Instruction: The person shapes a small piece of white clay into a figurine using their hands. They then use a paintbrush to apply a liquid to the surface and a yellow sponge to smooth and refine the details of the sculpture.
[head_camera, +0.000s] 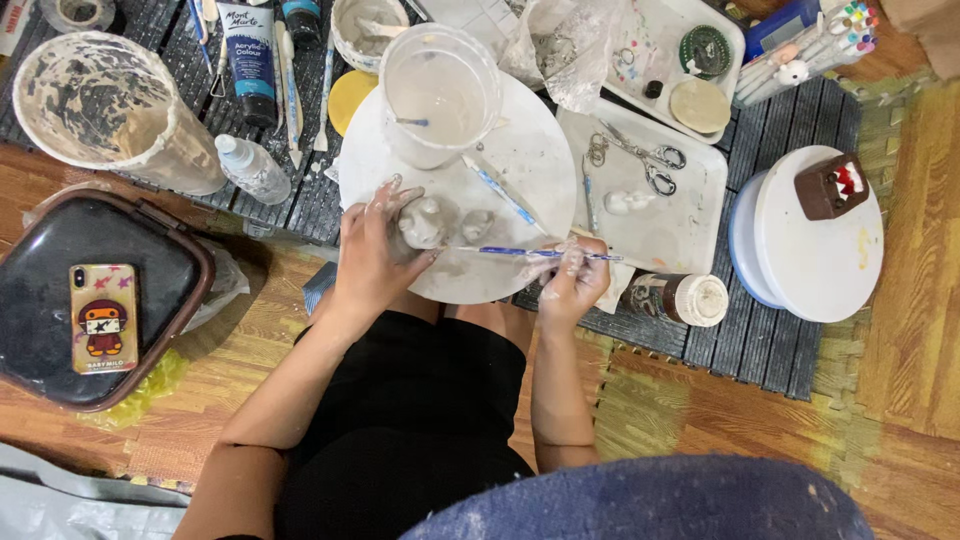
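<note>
My left hand (375, 245) grips a small grey clay figure (424, 222) on a round white turntable (520, 160). My right hand (572, 275) holds a thin blue sculpting tool (520, 252) level, its tip pointing left at the figure. A second grey clay lump (477, 223) lies just right of the figure. A clear plastic cup (440, 95) with cloudy water and another blue tool (500, 190) sit on the same turntable. Both hands are smeared with clay.
A white tray (690, 215) with scissors (640, 158) lies to the right. Beyond it stands another turntable (820, 270) bearing a brown figure (830, 185). At left are a clay-stained bucket (110, 110), a bottle (252, 168), a paint tube (250, 55) and a phone (103, 318) on a dark lid. A jar (680, 298) lies near my right hand.
</note>
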